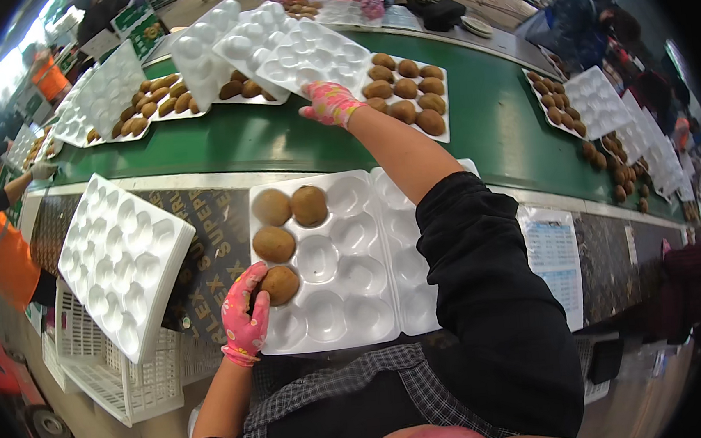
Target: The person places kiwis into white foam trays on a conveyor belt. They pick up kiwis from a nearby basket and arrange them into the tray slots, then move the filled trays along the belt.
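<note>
My left hand (247,313), in a pink flowered glove, grips a kiwifruit (280,285) at the left side of a white moulded plastic tray (360,274). Several other kiwifruit lie in that tray's left and upper cups, while its remaining cups hold none. A second white tray (413,276) adjoins it on the right, partly hidden by my right arm. My right hand (330,103), gloved alike, reaches over the green conveyor belt and touches the near edge of a raised white tray (312,55); its fingertips are partly hidden. Beside it lies a tray of kiwifruit (405,94).
The green conveyor belt (295,138) crosses ahead with more filled trays. A stack of trays (125,261) leans at the left above a white plastic crate (119,379). A printed sheet (553,265) lies at the right. People work opposite and at both sides.
</note>
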Motion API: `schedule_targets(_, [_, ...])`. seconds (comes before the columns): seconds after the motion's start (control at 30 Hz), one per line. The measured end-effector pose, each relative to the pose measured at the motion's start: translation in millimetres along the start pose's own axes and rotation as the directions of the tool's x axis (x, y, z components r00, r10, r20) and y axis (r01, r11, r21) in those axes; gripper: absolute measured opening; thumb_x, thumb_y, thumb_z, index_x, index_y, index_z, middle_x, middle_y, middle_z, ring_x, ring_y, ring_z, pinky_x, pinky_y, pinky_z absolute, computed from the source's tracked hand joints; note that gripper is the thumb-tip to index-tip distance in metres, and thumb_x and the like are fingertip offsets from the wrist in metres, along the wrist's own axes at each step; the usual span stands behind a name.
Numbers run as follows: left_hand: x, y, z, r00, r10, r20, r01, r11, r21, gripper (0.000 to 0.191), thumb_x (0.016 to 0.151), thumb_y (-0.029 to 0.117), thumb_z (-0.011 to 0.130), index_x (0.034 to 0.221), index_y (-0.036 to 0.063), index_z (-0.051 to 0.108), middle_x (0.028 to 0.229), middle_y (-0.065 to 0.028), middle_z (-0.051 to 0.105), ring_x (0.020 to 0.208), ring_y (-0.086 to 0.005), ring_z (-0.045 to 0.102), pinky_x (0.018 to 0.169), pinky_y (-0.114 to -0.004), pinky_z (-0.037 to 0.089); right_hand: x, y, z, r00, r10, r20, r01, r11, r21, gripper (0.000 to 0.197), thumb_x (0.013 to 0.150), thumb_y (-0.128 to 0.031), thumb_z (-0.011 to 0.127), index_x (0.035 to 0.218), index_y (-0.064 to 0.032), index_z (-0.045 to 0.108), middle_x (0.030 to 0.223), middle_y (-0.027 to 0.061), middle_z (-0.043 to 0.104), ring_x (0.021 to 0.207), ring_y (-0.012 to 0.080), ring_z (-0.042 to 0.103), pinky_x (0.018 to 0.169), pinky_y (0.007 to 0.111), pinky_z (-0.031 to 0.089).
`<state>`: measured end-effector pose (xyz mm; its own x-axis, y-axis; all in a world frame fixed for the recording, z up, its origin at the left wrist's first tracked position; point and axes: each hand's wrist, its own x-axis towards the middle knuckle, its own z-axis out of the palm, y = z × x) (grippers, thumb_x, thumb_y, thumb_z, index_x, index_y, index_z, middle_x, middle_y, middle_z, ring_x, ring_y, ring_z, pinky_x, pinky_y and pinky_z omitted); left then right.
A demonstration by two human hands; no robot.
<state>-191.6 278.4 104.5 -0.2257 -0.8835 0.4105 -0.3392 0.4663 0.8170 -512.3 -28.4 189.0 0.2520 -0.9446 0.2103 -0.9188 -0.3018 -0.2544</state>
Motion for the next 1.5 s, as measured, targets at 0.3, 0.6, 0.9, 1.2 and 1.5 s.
schedule_targets(0.3, [-1,-18,-4,1.0,0.003,0.009,-0.003,1.0,0.018,0.041,0.098,-0.004,0.05,0.137,-0.0066,0.058,0.139,-0.017,0.061,0.128,-0.0253,0.059,0.113,-0.039,0.043,-260,129,-47,0.856,0.356,-0.375,-0.248,0.919,0.307,0.04,0.092,-0.032,0.071,0.126,-0.0107,0.068,0.124,0.0121,0.068,0.114,0.031,0.065,0.097,0.04,0.051])
schedule_targets(0.6, [-6,-16,-3,0.996,-0.091,0.021,0.093,0.986,-0.139,0.042,0.103,0.003,0.047,0.143,-0.0074,0.053,0.144,-0.0169,0.057,0.132,-0.0256,0.055,0.114,-0.039,0.04,-486,199,-57,0.683,0.599,-0.419,-0.572,0.795,0.205,0.044,0.091,-0.029,0.071,0.129,-0.0062,0.066,0.13,0.0145,0.066,0.121,0.034,0.062,0.105,0.041,0.048])
schedule_targets(0.9, [0,-21,-6,0.996,-0.047,0.082,0.054,0.995,-0.08,0.042,0.107,0.009,0.047,0.145,-0.0078,0.049,0.146,-0.0181,0.055,0.134,-0.0264,0.053,0.116,-0.039,0.038,-423,88,-33,0.894,0.426,-0.137,-0.098,0.486,0.868,0.058,0.095,-0.025,0.071,0.146,-0.0052,0.051,0.146,0.013,0.047,0.137,0.0237,0.05,0.115,0.036,0.039])
schedule_targets(1.2, [0,-16,-10,0.993,-0.063,0.103,0.08,0.982,-0.172,0.043,0.101,0.0,0.049,0.144,-0.0067,0.052,0.144,-0.0169,0.056,0.131,-0.0255,0.056,0.113,-0.037,0.041,-448,83,-26,0.913,0.368,-0.178,-0.093,0.61,0.787,0.085,0.064,0.017,0.048,0.146,-0.0036,0.049,0.145,0.0067,0.041,0.142,0.0177,0.039,0.119,0.029,0.03])
schedule_targets(1.5, [54,52,-64,0.984,0.082,-0.156,-0.089,0.995,-0.042,0.045,0.102,-0.002,0.052,0.147,-0.0028,0.048,0.151,-0.0152,0.051,0.14,-0.0238,0.048,0.118,-0.036,0.035,-426,-22,-184,0.806,0.124,-0.579,0.3,0.757,0.58,0.054,0.092,-0.004,0.07,0.143,-0.0039,0.054,0.139,0.0109,0.06,0.122,0.0217,0.06,0.108,0.037,0.046])
